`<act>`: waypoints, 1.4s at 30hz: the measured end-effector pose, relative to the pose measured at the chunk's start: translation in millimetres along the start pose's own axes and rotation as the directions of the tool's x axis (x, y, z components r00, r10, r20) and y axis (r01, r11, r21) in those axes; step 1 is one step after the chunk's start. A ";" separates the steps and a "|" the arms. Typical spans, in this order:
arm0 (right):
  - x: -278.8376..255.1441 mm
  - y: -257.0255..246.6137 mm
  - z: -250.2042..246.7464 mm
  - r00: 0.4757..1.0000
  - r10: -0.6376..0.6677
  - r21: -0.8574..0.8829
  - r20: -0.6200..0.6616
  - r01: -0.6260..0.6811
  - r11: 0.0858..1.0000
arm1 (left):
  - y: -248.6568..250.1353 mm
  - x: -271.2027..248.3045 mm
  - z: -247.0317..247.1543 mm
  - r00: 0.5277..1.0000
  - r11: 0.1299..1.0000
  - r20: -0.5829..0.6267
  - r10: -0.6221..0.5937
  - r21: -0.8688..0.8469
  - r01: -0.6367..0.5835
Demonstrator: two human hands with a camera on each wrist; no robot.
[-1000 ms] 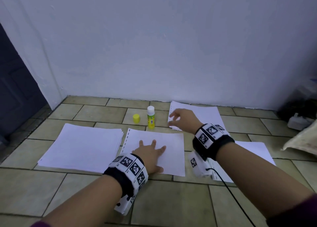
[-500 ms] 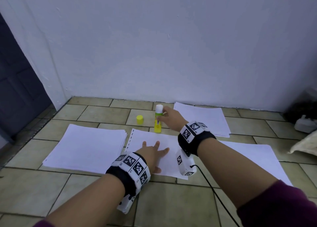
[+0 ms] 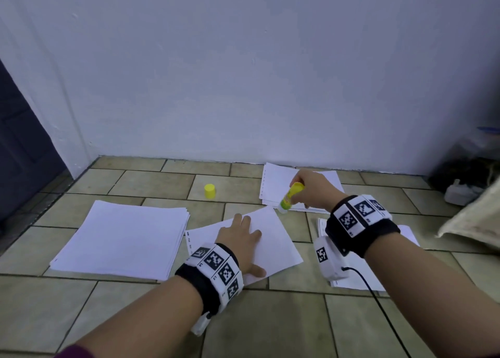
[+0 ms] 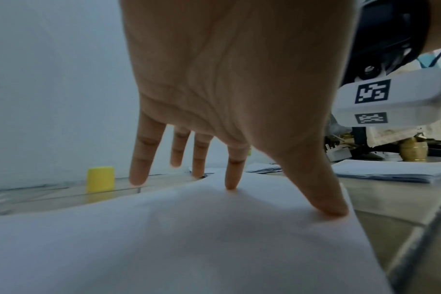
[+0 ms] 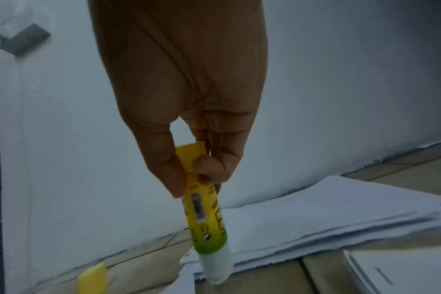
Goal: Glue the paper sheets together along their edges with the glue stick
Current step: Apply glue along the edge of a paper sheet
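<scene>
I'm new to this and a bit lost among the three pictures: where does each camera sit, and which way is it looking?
Head: worn on the head, looking forward and down at the tiled floor; both forearms, left hand and right hand show.
Left wrist: looks along the left hand, fingers spread on the loose sheet.
Right wrist: looks along the right hand gripping the glue stick, tip down.
Shared: all three show the yellow cap.

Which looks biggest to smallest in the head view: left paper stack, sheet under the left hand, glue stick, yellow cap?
1. Left paper stack, clearly the largest.
2. Sheet under the left hand, partly covered by the left hand.
3. Glue stick, held tilted by the right hand, partly hidden.
4. Yellow cap, smallest, though it sits farther back.
</scene>
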State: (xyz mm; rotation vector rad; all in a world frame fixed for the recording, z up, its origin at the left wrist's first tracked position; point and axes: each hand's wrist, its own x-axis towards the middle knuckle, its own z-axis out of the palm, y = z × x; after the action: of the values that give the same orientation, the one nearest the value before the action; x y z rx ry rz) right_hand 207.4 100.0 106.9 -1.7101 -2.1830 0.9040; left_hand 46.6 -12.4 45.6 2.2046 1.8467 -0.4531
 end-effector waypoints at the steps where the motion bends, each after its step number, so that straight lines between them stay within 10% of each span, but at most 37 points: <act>1: -0.5 0.7 3.1 1.000 -0.019 0.011 -0.021 0.019 1.000 | -0.7 1.4 1.9 1.000 1.000 0.001 0.014 -0.024 -0.014; 8: -3.8 -4.5 29.8 0.981 -0.151 0.039 -0.122 0.157 0.987 | -8.2 3.2 12.2 0.999 0.990 0.020 0.046 -0.134 -0.043; 33: -59.2 -9.6 10.4 0.971 -0.080 -0.504 0.227 0.188 0.843 | -7.7 7.4 9.9 0.995 0.994 0.068 0.077 -0.082 -0.072; 42: -44.6 -9.6 -10.7 0.997 -0.057 -0.111 -0.056 0.051 0.993 | -16.4 -3.5 -0.6 0.997 0.998 0.064 0.040 0.047 -0.043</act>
State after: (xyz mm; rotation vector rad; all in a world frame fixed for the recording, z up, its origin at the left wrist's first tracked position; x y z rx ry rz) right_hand 218.5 60.5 129.6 -1.6938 -2.2662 0.7242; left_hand 29.9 -12.5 47.8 2.2279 1.7725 -0.5584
